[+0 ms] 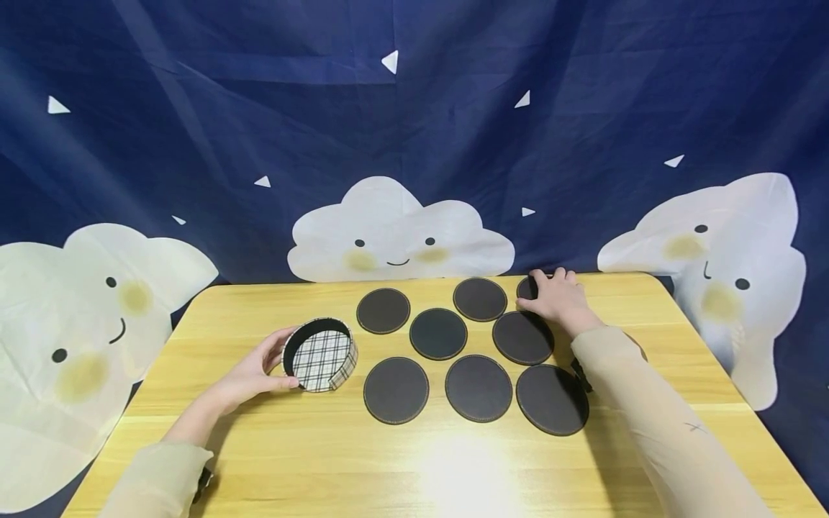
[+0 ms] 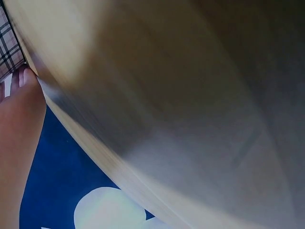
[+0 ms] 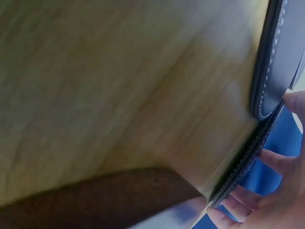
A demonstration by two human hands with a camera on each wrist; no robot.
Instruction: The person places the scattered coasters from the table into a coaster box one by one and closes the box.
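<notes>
My left hand (image 1: 262, 370) grips the side of a round, open-topped coaster holder (image 1: 322, 357) with black-and-white plaid lining and a notch in its near wall. In the left wrist view, only a strip of the plaid holder (image 2: 8, 45) shows beyond the fingers. At the far right of the table, my right hand (image 1: 558, 296) grips a round black coaster (image 1: 527, 288) by its edge, covering much of it. The right wrist view shows fingers along the rim of that stitched coaster (image 3: 243, 164). Just nearer lies another black coaster (image 1: 523, 338).
More black coasters lie flat and spread out between the hands, among them a middle one (image 1: 438, 334), a front one (image 1: 478, 388) and a front right one (image 1: 553, 400). The wooden table (image 1: 311, 446) ends at a blue curtain (image 1: 414, 144) with clouds.
</notes>
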